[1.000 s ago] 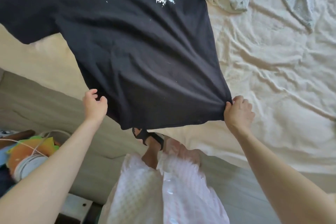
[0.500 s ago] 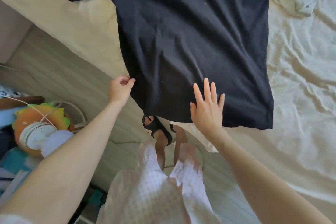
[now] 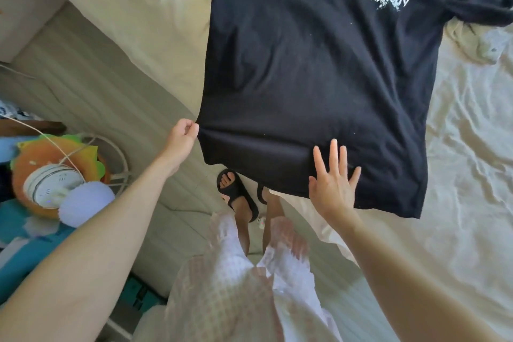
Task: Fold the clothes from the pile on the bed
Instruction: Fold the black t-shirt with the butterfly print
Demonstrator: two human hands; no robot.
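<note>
A black T-shirt (image 3: 313,69) with a small white butterfly print lies spread face up on the cream bed sheet (image 3: 472,175), its hem hanging over the bed's near edge. My left hand (image 3: 181,137) pinches the shirt's left bottom corner at the side seam. My right hand (image 3: 333,178) lies flat with fingers spread on the hem, near its middle. Both sleeves run off toward the top of the view.
A crumpled pale garment (image 3: 477,41) lies on the bed beside the shirt's right sleeve. On the floor to the left are a colourful plush cushion (image 3: 52,158), a round white device with a cable (image 3: 52,186) and a white wire stand. My sandalled feet (image 3: 236,191) stand at the bed's edge.
My right hand has let go of the shirt's right bottom corner and moved left, now flat on the hem. The view has shifted left, and the left hand still holds its corner.
</note>
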